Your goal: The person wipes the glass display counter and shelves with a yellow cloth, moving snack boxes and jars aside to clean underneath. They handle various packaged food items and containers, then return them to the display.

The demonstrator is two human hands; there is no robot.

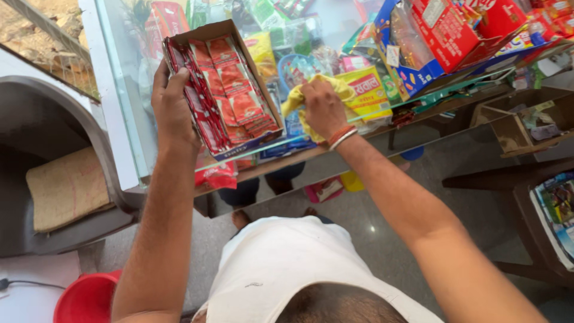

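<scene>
Left hand (171, 104) grips the sachet box (224, 90) by its left side, long axis pointing away. Just right of the box, right hand (323, 107) presses a yellow cloth (299, 98) onto the glass desk (382, 128).

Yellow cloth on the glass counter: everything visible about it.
The yellow cloth looks like soft fabric, crumpled and bunched rather than spread flat. It lies on the glass counter, pressed down under the right hand, which covers its middle. One end sticks out left of the hand, another up and right toward a yellow packet. The left hand does not touch it. Its underside is hidden.
</scene>
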